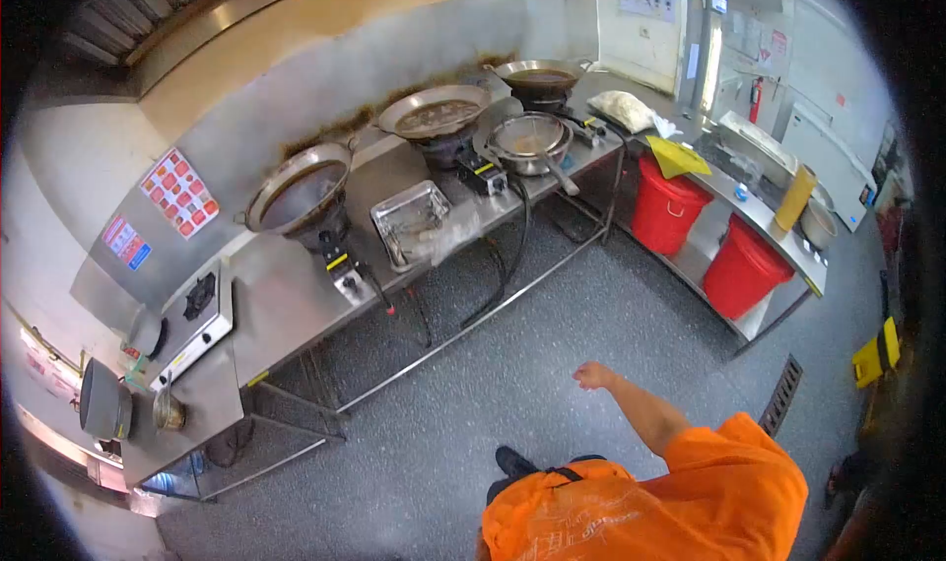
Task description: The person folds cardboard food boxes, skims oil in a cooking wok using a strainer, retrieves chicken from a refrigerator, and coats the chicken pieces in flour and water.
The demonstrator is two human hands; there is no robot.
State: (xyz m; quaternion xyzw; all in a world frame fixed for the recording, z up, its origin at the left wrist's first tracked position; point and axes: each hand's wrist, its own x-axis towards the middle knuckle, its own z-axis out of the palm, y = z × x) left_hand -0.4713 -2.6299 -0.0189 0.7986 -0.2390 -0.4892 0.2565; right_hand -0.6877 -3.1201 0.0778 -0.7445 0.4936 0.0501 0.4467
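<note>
A person's right hand (594, 375) hangs curled, its grip unclear, the left out of view, apart from the metal tray (380, 228) on the counter (276, 277), where snagging the overhanging plastic (455, 234) could spill things.

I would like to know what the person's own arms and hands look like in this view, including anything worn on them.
The right hand is bare, with no glove, and no watch or band shows on its wrist. The forearm is uncovered below a loose, bright orange short sleeve. The left hand cannot be made out.
</note>
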